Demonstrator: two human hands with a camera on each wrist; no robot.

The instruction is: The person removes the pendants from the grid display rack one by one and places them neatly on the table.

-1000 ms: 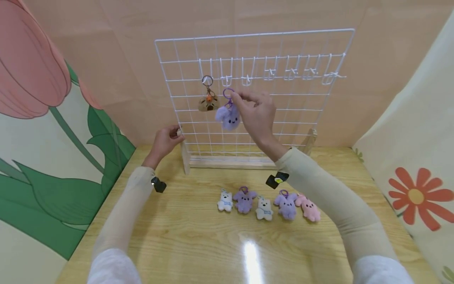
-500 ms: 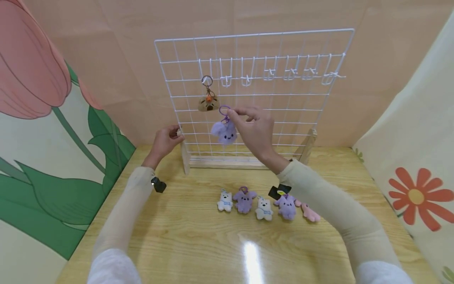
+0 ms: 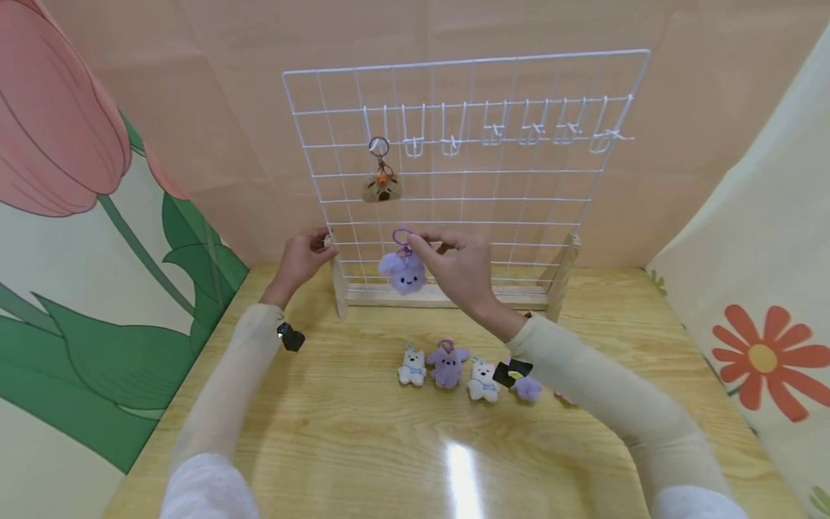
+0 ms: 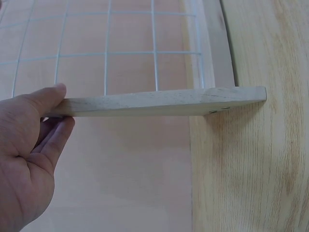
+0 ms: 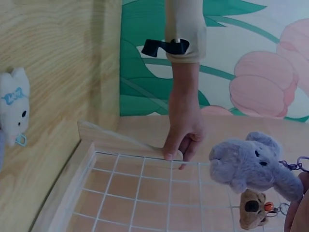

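Note:
My right hand (image 3: 462,268) pinches the purple ring of a purple plush keychain (image 3: 405,274), which hangs in front of the lower part of a white wire grid rack (image 3: 499,198). In the right wrist view this keychain (image 5: 251,162) shows its face and long ears, with only the fingertips in at the edge. My left hand (image 3: 303,259) grips the upper end of the rack's left wooden foot (image 4: 145,100), thumb on one side and fingers on the other. A brown keychain (image 3: 381,189) with an orange bit hangs from the leftmost hook.
On the table lie a white bear keychain (image 3: 411,366), a purple one (image 3: 447,366), another white bear (image 3: 482,380) and a second purple one (image 3: 527,389), partly behind my right wrist camera. A pink one (image 3: 565,398) is mostly hidden by the sleeve. Several white hooks (image 3: 451,144) line the rack.
My right hand has come down and a little left with the purple plush keychain, from just below the hooks to the rack's lower part. My left hand has stayed on the wooden foot.

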